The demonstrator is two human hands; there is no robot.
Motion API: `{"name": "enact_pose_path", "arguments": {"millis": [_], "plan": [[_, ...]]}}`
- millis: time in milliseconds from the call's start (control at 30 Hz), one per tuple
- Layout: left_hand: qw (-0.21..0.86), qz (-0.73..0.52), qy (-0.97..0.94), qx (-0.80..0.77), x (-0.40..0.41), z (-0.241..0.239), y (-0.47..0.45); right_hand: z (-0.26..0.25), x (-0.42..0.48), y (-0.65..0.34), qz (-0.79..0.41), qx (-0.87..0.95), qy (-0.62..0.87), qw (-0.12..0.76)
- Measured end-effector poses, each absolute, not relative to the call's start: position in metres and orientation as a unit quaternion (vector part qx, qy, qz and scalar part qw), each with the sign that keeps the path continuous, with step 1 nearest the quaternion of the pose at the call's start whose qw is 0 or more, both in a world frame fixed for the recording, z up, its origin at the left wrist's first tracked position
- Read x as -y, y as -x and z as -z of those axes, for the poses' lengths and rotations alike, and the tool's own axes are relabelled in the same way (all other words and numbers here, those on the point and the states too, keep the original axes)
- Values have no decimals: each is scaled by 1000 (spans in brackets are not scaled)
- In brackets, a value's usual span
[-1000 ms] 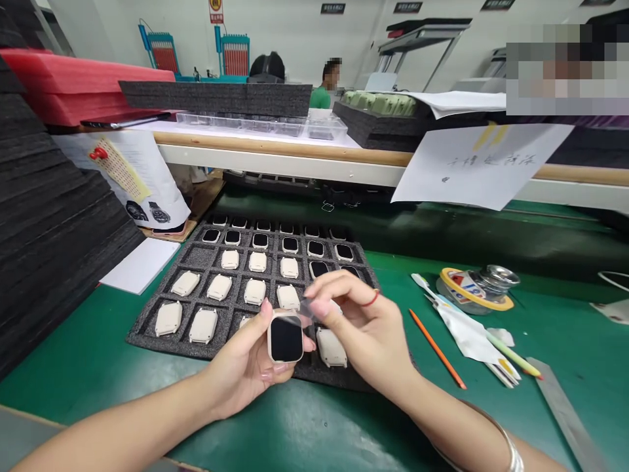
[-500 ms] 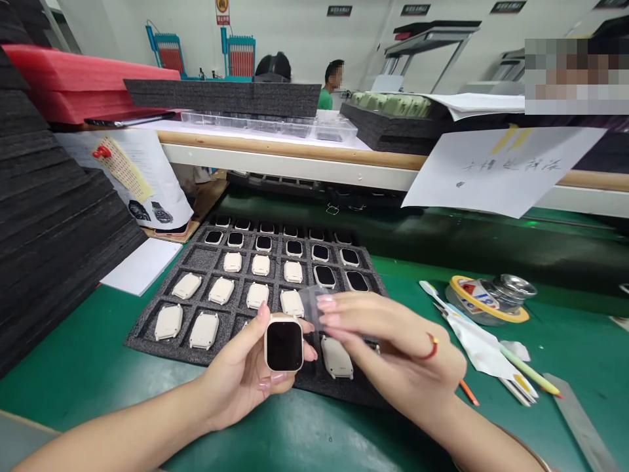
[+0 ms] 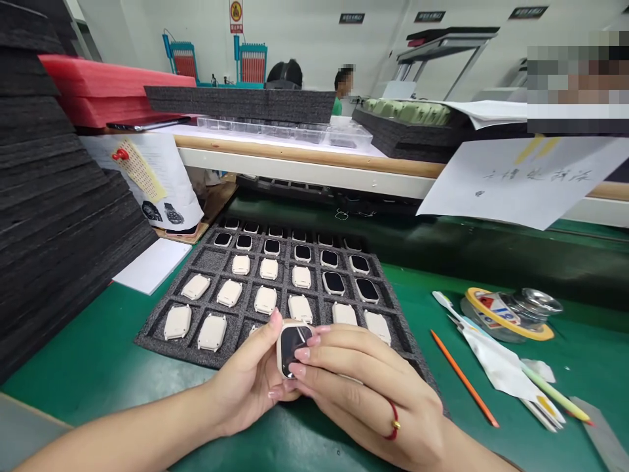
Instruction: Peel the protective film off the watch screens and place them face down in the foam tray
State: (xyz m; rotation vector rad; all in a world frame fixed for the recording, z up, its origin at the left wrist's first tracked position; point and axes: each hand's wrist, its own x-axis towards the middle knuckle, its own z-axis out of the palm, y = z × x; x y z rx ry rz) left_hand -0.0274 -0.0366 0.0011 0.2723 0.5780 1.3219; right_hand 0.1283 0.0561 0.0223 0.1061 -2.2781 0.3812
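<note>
Left hand (image 3: 246,392) pinches a watch (image 3: 289,342) by its sides, thumb along the left edge and fingers curled beneath, over the near edge of the tray (image 3: 206,260). Its dark screen faces up and is turned slightly towards the right, for the pale side of the case shows at the left. Its long axis runs roughly away from the body; which end is the top cannot be told. Right hand (image 3: 378,393) lays its close-set fingertips on the screen; its thumb is not clear, so whether it also pinches something cannot be told. My reading is that the step in hand is work on the screen face, pressing or smoothing; the next move would call for a steady left grip and light, even fingertips.

Around them, at far left, rises a stack of black foam (image 3: 63,196), then white paper (image 3: 152,265) on the bench (image 3: 83,387). In the tray, the other watches (image 3: 212,332) lie mostly backs up nearer, screens up farther. Rightwards come an orange stick (image 3: 464,378), a yellow-rimmed tub (image 3: 496,314), a tissue (image 3: 496,362) and a metal strip (image 3: 602,432).
</note>
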Motion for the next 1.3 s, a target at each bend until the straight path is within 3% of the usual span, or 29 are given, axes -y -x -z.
{"name": "enact_pose_path", "arguments": {"millis": [100, 367, 967, 1100, 1300], "plan": [[710, -615, -170, -297, 37, 1, 25, -19, -53, -123, -134, 910, 3, 393], [677, -624, -168, -351, 36, 3, 24, -16, -49, -116, -327, 870, 107, 353], [675, -640, -111, -349, 31, 5, 25, -13, -79, -105, -329, 873, 85, 349], [675, -618, -164, -369, 32, 8, 22, -16, -100, -65, -339, 859, 179, 339], [665, -591, -231, -394, 31, 14, 20, -7, -106, 41, -288, 896, 174, 289]]}}
